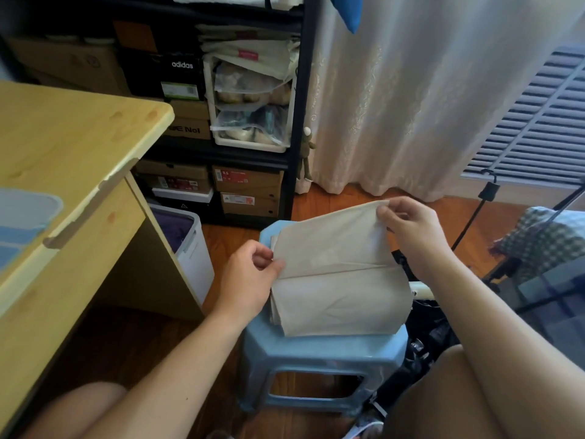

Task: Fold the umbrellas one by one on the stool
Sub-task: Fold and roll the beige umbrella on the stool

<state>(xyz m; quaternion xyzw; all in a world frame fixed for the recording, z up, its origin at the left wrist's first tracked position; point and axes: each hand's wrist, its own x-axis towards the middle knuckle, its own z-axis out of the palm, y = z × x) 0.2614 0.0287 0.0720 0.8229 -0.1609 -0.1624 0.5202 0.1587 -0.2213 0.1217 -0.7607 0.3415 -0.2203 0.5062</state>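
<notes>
A beige umbrella point(338, 280) lies on the light blue plastic stool point(319, 350), its canopy panels pleated flat. My left hand point(250, 274) pinches the left edge of the raised top panel. At the panel's far right corner, my right hand point(411, 229) pinches the cloth and lifts it off the stool. A white handle end point(421, 291) sticks out to the right of the canopy. A black umbrella point(424, 337) lies on the floor right of the stool, partly hidden by my right arm.
A wooden desk point(63, 172) stands at the left with a white bin point(190, 248) beside it. A black shelf point(253, 115) of shoe boxes stands behind the stool. A curtain point(411, 96) hangs at the back right. A tripod leg point(474, 217) and checked fabric point(544, 239) are at the right.
</notes>
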